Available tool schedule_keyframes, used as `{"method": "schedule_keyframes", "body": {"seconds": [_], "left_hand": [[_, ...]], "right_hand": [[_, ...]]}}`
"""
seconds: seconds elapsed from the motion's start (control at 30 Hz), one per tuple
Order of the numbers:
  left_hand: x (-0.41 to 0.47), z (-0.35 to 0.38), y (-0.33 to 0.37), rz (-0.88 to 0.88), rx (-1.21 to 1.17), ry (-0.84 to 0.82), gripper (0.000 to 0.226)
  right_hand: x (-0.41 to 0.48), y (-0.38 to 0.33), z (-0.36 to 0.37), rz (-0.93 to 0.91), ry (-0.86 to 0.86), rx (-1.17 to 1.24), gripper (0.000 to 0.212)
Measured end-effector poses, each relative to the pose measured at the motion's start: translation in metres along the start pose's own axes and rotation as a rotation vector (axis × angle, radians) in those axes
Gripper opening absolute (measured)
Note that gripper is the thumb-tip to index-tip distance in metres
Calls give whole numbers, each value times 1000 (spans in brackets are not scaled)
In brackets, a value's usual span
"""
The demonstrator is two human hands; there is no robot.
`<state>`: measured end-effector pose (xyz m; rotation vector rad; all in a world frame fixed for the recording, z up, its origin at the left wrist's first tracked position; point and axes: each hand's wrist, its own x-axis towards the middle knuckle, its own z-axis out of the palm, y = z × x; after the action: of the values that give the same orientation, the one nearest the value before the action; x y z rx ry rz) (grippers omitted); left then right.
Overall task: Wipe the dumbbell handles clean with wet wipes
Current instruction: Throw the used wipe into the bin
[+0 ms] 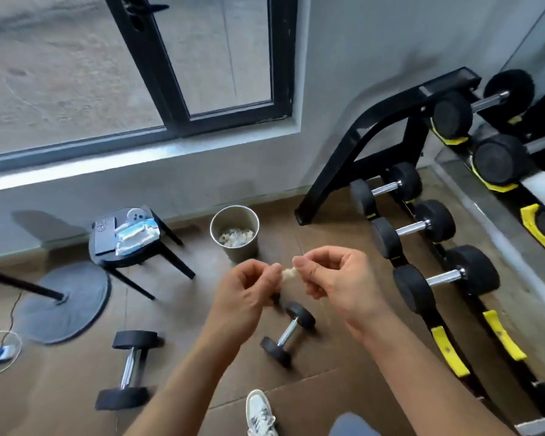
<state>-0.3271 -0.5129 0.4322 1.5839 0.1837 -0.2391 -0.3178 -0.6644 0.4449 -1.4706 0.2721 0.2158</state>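
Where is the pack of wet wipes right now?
The wet wipes pack lies on the small black stool at the left of the head view, beside a dark phone, left of the metal bin.

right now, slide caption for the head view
Left hand and right hand pinch a crumpled wipe over a floor dumbbell near a bin

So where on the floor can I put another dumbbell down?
Bare floor shows between the big dumbbell and the small dumbbell, and between the metal bin and the rack. The stool top is crowded with phones and a wipes pack.
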Motion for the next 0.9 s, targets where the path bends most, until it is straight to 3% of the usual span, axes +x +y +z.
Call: {"method": "schedule_keyframes", "body": {"seconds": [0.2,0.37,0.57,0.7,0.8,0.9], "left_hand": [[79,-46,-17,-98,13,205,7],[167,-69,-53,-192,-24,348,12],[296,-96,-120,-253,58,441,17],[389,-121,-174,-237,151,422,20],[449,-145,-226,-307,416,206,51],[478,-182,-265,-342,498,144,48]], "right_hand": [[84,16,49,117,-104,-158,15],[159,43,61,209,-217,-242,20],[250,84,80,260,-198,-312,25],[306,116,109,287,-162,-314,24],[356,149,139,296,-116,-309,24],[405,187,176,295,-95,-349,24]]}}
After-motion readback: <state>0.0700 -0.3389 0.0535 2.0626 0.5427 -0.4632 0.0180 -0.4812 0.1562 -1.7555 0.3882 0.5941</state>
